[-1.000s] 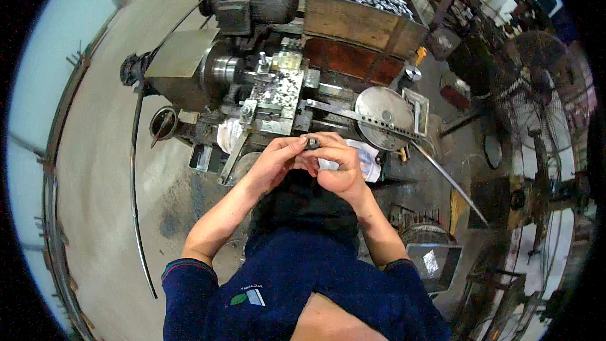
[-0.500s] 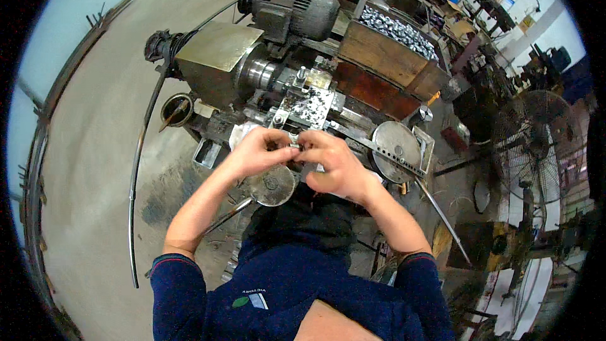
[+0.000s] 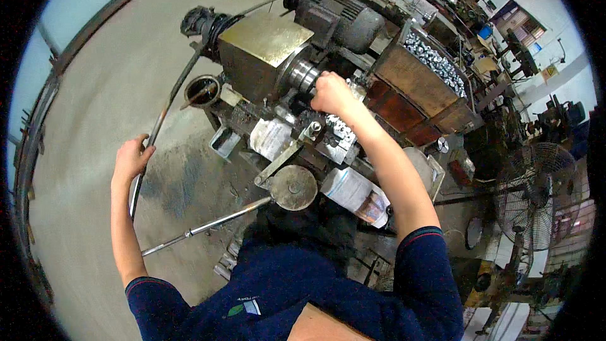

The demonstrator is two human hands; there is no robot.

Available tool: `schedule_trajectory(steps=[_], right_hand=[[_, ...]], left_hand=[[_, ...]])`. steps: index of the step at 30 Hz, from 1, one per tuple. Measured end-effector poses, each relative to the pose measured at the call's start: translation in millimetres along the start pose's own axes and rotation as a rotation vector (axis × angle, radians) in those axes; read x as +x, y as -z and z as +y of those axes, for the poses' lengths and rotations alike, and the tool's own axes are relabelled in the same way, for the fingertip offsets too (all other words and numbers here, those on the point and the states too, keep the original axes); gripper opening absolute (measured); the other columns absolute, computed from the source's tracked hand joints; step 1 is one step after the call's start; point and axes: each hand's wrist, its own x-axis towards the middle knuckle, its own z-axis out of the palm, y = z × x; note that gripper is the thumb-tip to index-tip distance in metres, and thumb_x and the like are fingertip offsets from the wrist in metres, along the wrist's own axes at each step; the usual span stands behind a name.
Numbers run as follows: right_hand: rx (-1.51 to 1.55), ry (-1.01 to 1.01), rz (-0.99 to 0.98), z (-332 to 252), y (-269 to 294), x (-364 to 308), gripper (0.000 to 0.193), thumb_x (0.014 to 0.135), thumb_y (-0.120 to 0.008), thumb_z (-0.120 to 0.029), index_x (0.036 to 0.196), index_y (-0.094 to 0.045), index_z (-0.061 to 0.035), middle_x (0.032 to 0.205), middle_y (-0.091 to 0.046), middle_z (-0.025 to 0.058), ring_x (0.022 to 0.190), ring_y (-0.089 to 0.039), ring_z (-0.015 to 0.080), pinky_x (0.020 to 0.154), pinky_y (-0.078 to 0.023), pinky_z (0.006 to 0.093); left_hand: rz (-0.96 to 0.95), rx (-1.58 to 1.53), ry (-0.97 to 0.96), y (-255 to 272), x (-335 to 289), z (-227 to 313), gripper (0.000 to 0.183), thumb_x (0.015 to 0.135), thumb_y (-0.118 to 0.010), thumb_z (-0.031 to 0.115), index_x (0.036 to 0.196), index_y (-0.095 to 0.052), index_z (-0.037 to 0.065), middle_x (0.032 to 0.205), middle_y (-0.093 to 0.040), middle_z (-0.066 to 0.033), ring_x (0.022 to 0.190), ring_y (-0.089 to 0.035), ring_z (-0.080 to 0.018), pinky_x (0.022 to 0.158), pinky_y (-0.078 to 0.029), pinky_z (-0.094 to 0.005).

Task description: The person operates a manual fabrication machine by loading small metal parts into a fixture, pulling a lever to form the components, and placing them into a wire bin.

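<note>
My left hand (image 3: 131,160) is out to the left, its fingers curled round a long metal lever (image 3: 165,106) that slants down from the lathe's headstock (image 3: 249,66). My right hand (image 3: 333,96) is closed at the front of the shiny round spindle (image 3: 304,76). Whatever its fingers pinch there is hidden from view. Below that hand is the tool slide (image 3: 338,142), strewn with metal chips. A tool post bolt (image 3: 314,128) stands upright to its left.
A round disc (image 3: 293,187) with a long handle (image 3: 214,225) sits close to my body. A printed bag (image 3: 356,194) lies right of it. Behind stand an electric motor (image 3: 344,19) and a wooden box (image 3: 413,88) heaped with small metal parts (image 3: 435,63). A fan (image 3: 536,177) is at right.
My hands were together over the front of the lathe and have parted. The left has gone out to the lever, the right forward to the spindle. The view has shifted.
</note>
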Motion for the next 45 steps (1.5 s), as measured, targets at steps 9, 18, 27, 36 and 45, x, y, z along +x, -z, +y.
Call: schedule_trajectory(steps=[9, 18, 27, 36, 45], right_hand=[[0.337, -0.340, -0.057, -13.7, 7.2, 14.1, 0.035, 0.055, -0.064, -0.022, 0.074, -0.062, 0.0066, 0.081, -0.060, 0.0272, 0.079, -0.060, 0.0386, 0.074, -0.048, 0.0396], [0.459, -0.286, 0.051, -2.3, 14.8, 26.5, 0.026, 0.053, -0.060, -0.023, 0.062, -0.061, 0.0017, 0.067, -0.058, 0.0237, 0.068, -0.060, 0.0373, 0.066, -0.048, 0.0382], [0.492, -0.016, 0.359, 12.5, 58.1, -38.8, 0.025, 0.057, -0.060, -0.018, 0.078, -0.066, -0.0059, 0.113, -0.053, 0.0215, 0.094, -0.055, 0.0380, 0.082, -0.045, 0.0346], [0.413, -0.444, 0.337, 94.4, 50.4, -275.8, 0.027, 0.057, -0.059, -0.007, 0.083, -0.063, -0.0012, 0.110, -0.057, 0.0172, 0.095, -0.058, 0.0315, 0.080, -0.046, 0.0324], [-0.139, -1.096, 0.137, 150.7, -3.2, -521.7, 0.044, 0.057, -0.064, -0.015, 0.100, -0.062, -0.0047, 0.109, -0.058, 0.0166, 0.097, -0.056, 0.0324, 0.084, -0.046, 0.0373]], left_hand=[[0.070, -0.107, 0.111, -51.4, -2.3, -17.0, 0.034, 0.074, -0.063, 0.026, 0.086, -0.056, -0.005, 0.070, -0.059, -0.0223, 0.072, -0.059, -0.0369, 0.066, -0.046, -0.0427], [0.163, 0.416, 0.092, -18.3, 68.3, -122.9, 0.016, 0.074, -0.056, 0.015, 0.082, -0.061, 0.003, 0.071, -0.061, -0.0178, 0.071, -0.060, -0.0349, 0.063, -0.048, -0.0425], [0.493, -0.168, -0.017, -46.3, 81.0, -80.0, 0.035, 0.078, -0.057, 0.020, 0.110, -0.058, 0.005, 0.092, -0.064, -0.0154, 0.087, -0.062, -0.0258, 0.077, -0.047, -0.0372], [-0.320, -0.103, -0.164, -270.3, 92.0, 58.4, 0.049, 0.069, -0.066, 0.031, 0.110, -0.054, 0.008, 0.095, -0.062, -0.0162, 0.093, -0.059, -0.0321, 0.078, -0.046, -0.0408], [-0.300, 0.506, -0.393, -224.5, 128.0, 78.3, 0.025, 0.071, -0.063, 0.023, 0.096, -0.062, 0.020, 0.090, -0.063, -0.0079, 0.083, -0.061, -0.0270, 0.071, -0.048, -0.0390]])
